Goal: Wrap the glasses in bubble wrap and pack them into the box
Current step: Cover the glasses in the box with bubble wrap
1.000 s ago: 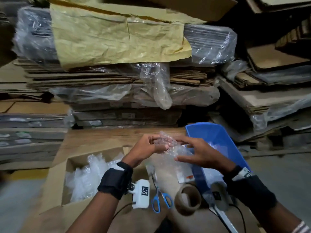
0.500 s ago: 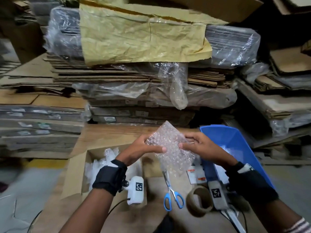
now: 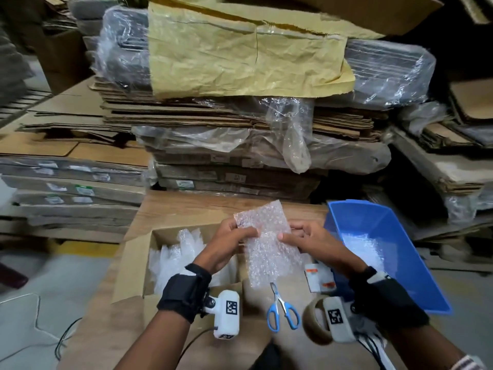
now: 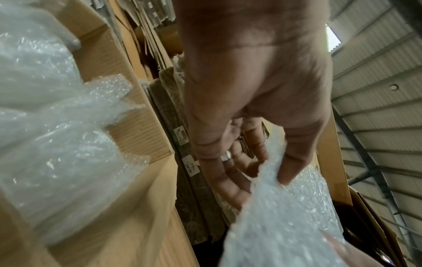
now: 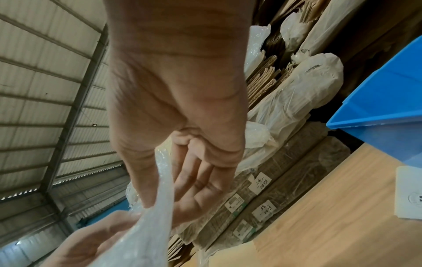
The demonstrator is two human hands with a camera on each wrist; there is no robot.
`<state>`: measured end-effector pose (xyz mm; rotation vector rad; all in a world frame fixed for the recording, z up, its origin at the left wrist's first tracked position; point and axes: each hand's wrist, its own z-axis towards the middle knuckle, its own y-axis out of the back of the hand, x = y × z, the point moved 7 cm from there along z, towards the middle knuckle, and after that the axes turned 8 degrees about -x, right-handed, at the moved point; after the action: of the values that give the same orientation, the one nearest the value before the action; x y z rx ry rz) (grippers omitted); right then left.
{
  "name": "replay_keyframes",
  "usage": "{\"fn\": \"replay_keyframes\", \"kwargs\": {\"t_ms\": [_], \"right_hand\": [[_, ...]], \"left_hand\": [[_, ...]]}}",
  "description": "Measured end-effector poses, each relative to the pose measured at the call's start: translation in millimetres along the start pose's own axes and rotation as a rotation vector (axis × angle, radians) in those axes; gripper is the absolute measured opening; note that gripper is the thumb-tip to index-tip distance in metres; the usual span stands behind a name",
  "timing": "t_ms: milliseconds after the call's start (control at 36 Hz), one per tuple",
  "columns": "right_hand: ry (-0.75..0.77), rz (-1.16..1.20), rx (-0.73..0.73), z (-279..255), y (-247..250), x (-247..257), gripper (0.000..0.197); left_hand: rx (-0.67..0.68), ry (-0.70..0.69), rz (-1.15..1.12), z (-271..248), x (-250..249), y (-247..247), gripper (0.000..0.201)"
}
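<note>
A clear sheet of bubble wrap (image 3: pixel 268 244) hangs spread out between both hands above the table. My left hand (image 3: pixel 234 236) pinches its left edge between thumb and fingers, as the left wrist view shows: left hand (image 4: pixel 262 173), bubble wrap (image 4: pixel 285 225). My right hand (image 3: pixel 301 236) pinches the right edge; the right wrist view shows the right hand (image 5: pixel 164 195) with the bubble wrap (image 5: pixel 148 231) in it. The open cardboard box (image 3: pixel 133 265) at the left holds bubble-wrapped bundles (image 3: pixel 173 257). No bare glass is visible.
A blue plastic bin (image 3: pixel 394 252) with white wrap inside stands at the right. Blue-handled scissors (image 3: pixel 282 311), a tape roll (image 3: pixel 317 324) and small white packets (image 3: pixel 318 276) lie on the cardboard-covered table (image 3: pixel 186 209). Tall stacks of flattened cartons (image 3: pixel 226 116) rise behind.
The wrap was bunched between my hands a second ago; it is now opened into a flat sheet, with the hands drawn slightly apart. The head view shifted left.
</note>
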<state>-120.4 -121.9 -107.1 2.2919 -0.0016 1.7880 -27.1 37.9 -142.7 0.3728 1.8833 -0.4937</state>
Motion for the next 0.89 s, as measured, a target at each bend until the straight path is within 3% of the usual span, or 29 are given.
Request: {"fn": "replay_keyframes", "kwargs": {"t_ms": [83,250,361,472,639,722,806,889], "right_hand": [[-0.008,0.024,0.014,4,-10,-4,0.031],[0.023,0.123,-0.048,5,-22,-9,0.036],[-0.034,0.213,-0.046,8,-29,-23,0.034],[-0.072,0.324,0.0,11,-36,-32,0.031],[-0.098,0.493,0.201,9,-58,-28,0.039],[-0.089,0.405,0.186,12,-61,-32,0.032],[0.041,0.098,0.148,13,-61,-25,0.013],[0.038,-0.012,0.122,15,-62,-18,0.031]], "left_hand": [[0.001,-0.033,0.053,-1,0,5,0.011],[0.08,-0.028,0.084,-12,10,14,0.047],[-0.003,-0.044,0.058,-15,20,29,0.042],[0.005,-0.057,-0.003,-24,20,35,0.021],[-0.062,-0.064,-0.052,-24,35,54,0.056],[-0.045,-0.048,-0.079,-30,36,56,0.051],[-0.033,0.001,-0.134,-34,38,61,0.038],[-0.023,0.017,-0.146,-38,36,67,0.025]]}}
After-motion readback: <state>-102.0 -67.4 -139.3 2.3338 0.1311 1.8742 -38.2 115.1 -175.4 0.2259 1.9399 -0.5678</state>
